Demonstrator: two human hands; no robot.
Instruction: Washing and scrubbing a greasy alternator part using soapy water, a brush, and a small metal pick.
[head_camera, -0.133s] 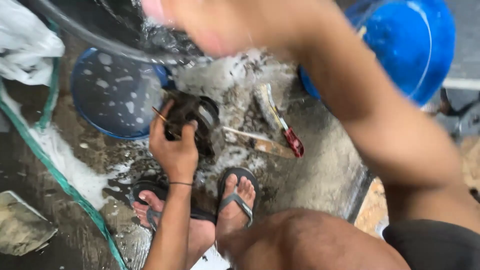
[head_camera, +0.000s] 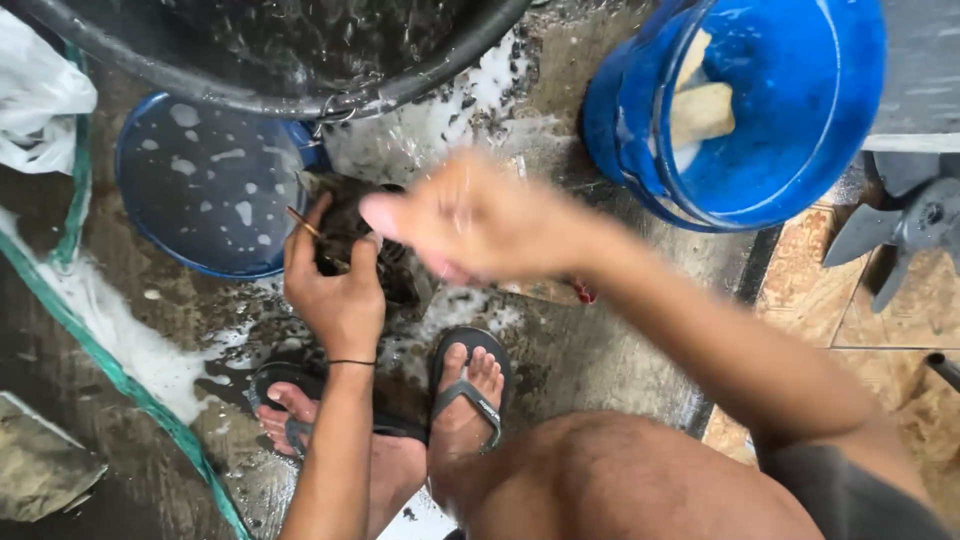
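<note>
My left hand (head_camera: 335, 290) grips a dark, dirty round part (head_camera: 352, 222) down at the wet floor, just in front of my feet in sandals (head_camera: 470, 385). My right hand (head_camera: 470, 220) is blurred in mid-air above that part, palm down, fingers loosely curled and wet, holding nothing that I can make out. Water drops splash around it. Part of the dark object is hidden behind both hands.
A big black tub (head_camera: 270, 50) of water stands at the top. A blue lid (head_camera: 205, 190) with foam lies at the left, a blue bucket (head_camera: 770, 110) at the upper right. A green hose (head_camera: 110, 370) crosses the wet soapy floor. A grey fan blade (head_camera: 900, 235) lies at the right.
My right hand has come down from the top of the view to just above the dark part. My left hand keeps its hold in place.
</note>
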